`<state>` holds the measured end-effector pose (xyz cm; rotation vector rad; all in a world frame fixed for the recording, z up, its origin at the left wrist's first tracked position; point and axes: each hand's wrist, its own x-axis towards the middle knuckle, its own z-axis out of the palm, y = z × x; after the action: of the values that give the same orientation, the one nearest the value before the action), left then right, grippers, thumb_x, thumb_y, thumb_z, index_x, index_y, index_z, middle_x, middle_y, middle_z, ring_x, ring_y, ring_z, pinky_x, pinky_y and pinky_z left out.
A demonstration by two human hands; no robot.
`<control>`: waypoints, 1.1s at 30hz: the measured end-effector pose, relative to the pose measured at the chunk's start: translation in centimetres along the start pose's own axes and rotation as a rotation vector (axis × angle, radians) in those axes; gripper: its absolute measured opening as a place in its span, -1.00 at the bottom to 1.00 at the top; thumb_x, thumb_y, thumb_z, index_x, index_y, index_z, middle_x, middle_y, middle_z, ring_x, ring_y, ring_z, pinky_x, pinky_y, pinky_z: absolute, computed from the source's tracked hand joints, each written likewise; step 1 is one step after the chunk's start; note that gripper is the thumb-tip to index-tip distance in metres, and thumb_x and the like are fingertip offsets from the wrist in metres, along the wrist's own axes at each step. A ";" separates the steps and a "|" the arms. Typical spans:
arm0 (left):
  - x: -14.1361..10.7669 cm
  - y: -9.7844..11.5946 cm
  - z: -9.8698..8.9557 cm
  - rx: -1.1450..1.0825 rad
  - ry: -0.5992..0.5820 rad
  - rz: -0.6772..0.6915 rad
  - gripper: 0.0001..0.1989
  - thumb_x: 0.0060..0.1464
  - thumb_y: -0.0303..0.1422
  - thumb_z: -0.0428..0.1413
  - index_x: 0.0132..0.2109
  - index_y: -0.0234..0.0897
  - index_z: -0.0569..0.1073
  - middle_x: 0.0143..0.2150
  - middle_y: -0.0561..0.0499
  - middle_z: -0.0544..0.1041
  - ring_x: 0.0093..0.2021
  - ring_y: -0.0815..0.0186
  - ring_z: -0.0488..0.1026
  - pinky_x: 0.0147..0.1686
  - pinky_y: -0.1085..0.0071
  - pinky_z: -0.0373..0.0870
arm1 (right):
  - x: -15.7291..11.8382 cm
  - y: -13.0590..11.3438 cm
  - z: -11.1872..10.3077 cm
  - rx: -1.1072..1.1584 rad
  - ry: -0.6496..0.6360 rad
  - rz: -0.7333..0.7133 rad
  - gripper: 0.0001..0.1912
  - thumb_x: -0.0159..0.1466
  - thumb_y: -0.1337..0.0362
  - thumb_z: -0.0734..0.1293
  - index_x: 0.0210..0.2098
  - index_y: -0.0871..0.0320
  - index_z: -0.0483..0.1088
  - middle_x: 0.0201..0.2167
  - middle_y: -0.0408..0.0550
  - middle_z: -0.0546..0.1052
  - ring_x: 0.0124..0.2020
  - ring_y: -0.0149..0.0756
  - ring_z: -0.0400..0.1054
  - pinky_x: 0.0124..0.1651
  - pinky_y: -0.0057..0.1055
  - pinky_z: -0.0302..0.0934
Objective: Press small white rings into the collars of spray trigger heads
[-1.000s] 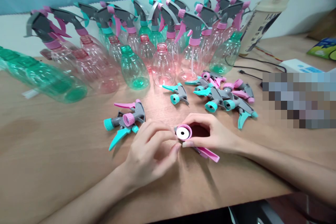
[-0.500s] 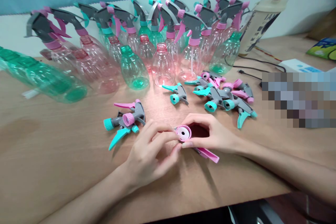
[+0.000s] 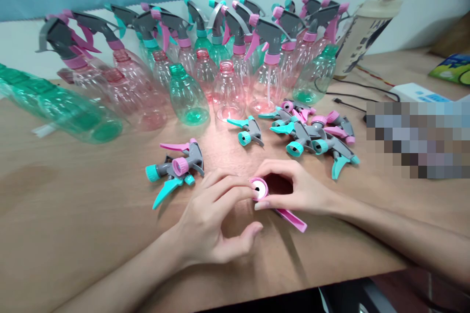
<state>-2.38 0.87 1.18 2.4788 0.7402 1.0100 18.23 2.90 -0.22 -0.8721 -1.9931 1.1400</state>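
A pink-collared spray head [image 3: 293, 220] is held by my right hand [image 3: 293, 186], its round collar turned up toward the camera with a white disc inside. The thumb and fingers of that hand pinch the collar's side. My left hand [image 3: 216, 220] touches the disc and rim with its fingertips, its thumb spread away below. Left of it lie several loose spray heads, one with a pink collar [image 3: 179, 166] and one with a teal collar [image 3: 152, 173]. Behind the hands lies a single teal spray head [image 3: 250, 133].
Rows of pink and green bottles, many with spray heads, stand behind, including an open green bottle [image 3: 188, 95]. A pile of spray heads [image 3: 301, 136] lies right of centre. Green bottles [image 3: 73, 110] lie at left. A tall tumbler [image 3: 363, 34] and black cables are at right.
My left thumb has moved down and away from the collar, and the left fingertips have shifted onto the white disc. The right hand keeps its grip, with the collar turned slightly.
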 end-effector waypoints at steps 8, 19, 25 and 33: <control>-0.1 0.0 -0.1 -0.008 -0.025 0.003 -0.68 -0.05 -0.38 0.15 -0.09 -0.28 0.40 -0.17 -0.09 0.53 -0.17 0.17 0.39 -0.17 0.19 0.36 | -0.1 -0.1 0.0 -0.006 0.000 0.019 -0.73 0.05 0.23 0.48 -0.29 0.20 0.45 -0.34 -0.11 0.53 -0.31 -0.37 0.39 -0.24 -0.45 0.23; -0.2 -0.1 0.1 0.066 -0.011 0.023 -0.68 -0.06 -0.32 0.16 -0.10 -0.30 0.42 -0.15 -0.09 0.52 -0.15 0.16 0.38 -0.14 0.17 0.32 | -0.1 -0.2 0.0 0.010 -0.004 0.021 -0.74 0.06 0.24 0.48 -0.28 0.20 0.45 -0.35 -0.12 0.51 -0.33 -0.38 0.36 -0.26 -0.46 0.20; 0.1 0.0 0.0 0.088 -0.021 0.033 -0.66 -0.06 -0.30 0.17 -0.10 -0.30 0.41 -0.15 -0.06 0.54 -0.16 0.18 0.38 -0.13 0.20 0.30 | -0.1 -0.3 0.1 -0.005 -0.005 0.000 -0.75 0.05 0.25 0.48 -0.31 0.21 0.44 -0.38 -0.13 0.50 -0.35 -0.39 0.34 -0.28 -0.47 0.18; -0.1 0.4 0.4 0.049 -0.043 0.019 -0.61 -0.07 -0.27 0.17 -0.07 -0.31 0.38 -0.11 -0.07 0.52 -0.13 0.18 0.37 -0.10 0.21 0.29 | -0.2 -0.2 0.1 -0.037 -0.027 0.001 -0.77 0.08 0.23 0.46 -0.31 0.21 0.42 -0.39 -0.12 0.49 -0.36 -0.37 0.34 -0.29 -0.44 0.19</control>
<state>-1.97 0.46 1.05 2.5457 0.7382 0.9525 18.24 2.62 -0.16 -0.8813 -2.0412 1.1245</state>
